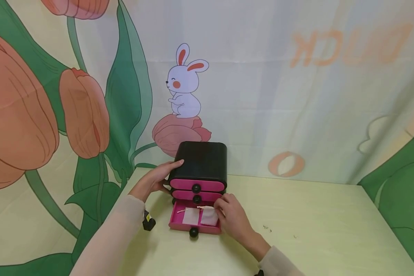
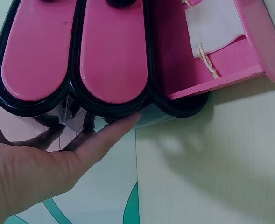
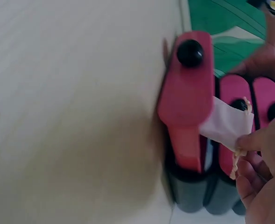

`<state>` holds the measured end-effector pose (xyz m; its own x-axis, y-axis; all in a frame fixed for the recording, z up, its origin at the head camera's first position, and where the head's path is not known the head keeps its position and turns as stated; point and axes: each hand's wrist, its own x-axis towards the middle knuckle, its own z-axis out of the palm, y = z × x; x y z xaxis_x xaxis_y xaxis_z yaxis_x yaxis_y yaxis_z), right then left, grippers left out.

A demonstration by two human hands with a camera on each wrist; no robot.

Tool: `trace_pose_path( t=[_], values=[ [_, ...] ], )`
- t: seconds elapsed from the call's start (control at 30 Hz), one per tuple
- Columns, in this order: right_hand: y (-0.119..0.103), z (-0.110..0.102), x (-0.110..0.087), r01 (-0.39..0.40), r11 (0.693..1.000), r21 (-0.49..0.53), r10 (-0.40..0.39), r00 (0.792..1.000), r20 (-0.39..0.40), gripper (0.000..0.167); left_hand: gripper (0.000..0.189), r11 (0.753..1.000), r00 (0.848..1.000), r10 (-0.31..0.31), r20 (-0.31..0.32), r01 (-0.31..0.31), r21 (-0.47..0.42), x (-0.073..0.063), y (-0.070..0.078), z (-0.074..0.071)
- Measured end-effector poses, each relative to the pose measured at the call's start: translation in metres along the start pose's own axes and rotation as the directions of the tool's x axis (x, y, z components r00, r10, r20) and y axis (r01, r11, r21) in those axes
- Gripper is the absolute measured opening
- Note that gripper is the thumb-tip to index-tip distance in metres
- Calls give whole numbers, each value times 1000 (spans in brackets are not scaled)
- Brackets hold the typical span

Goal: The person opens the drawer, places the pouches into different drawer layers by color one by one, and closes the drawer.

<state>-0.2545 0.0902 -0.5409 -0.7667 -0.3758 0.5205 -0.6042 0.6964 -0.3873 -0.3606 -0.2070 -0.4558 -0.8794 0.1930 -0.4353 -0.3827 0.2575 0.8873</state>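
A small black cabinet (image 1: pixel 201 161) with pink drawers stands against the curtain, its bottom drawer (image 1: pixel 207 229) pulled out. In that drawer are two small white drawstring pouches, the left pouch (image 1: pixel 191 216) lying flat. My right hand (image 1: pixel 236 220) pinches the neck of the right pouch (image 3: pixel 225 122) between thumb and fingers, its cords hanging beside my fingertips. The other hand, my left (image 1: pixel 156 177), rests against the cabinet's left side with the fingers extended; in the left wrist view its thumb (image 2: pixel 111 133) lies along the glossy black wall.
Round black knobs, like the lowest knob (image 1: pixel 194 232), project from the drawer fronts. A wrist camera (image 1: pixel 148 221) shows below my left sleeve. The pale tabletop (image 1: pixel 314 222) meets a printed curtain (image 1: pixel 248 96) behind the cabinet. Small dark specks (image 1: pixel 267 228) lie to the right.
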Motion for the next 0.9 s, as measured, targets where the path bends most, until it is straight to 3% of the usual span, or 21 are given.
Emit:
trace_pose_path(
  t=[0.13,0.27,0.37,0.4,0.47,0.53,0.6,0.7,0.9],
  values=[
    [0,16,1,41,996,-78,-36,997,62,15,101,1000,1000,0,6,0,0,1,1,0],
    [-10,20,-2,61,994,-96,-58,998,33,15,103,1000,1000,-3,-2,3,-1,1,1,0],
    [-31,19,-9,39,999,-6,-38,998,47,8,104,1000,1000,0,-5,0,6,1,0,0],
    [-39,18,-12,5,999,49,-9,996,94,7,105,1000,1000,1,-5,-1,8,1,0,0],
    [-52,21,-18,-94,983,154,60,975,214,16,104,1000,1000,2,-4,-2,13,0,1,0],
    [-59,27,-24,-222,952,209,144,932,332,25,103,1000,1000,5,-6,-4,16,0,1,1],
    [-60,35,-28,-323,923,210,221,890,398,29,102,1000,1000,3,-10,-3,13,0,1,1],
    [-56,47,-30,-363,914,179,279,885,372,33,105,1000,1000,2,-10,-2,16,0,1,2],
    [-41,59,-13,-344,922,181,304,928,213,30,104,1000,1000,-1,-7,1,-2,0,0,2]
  ],
)
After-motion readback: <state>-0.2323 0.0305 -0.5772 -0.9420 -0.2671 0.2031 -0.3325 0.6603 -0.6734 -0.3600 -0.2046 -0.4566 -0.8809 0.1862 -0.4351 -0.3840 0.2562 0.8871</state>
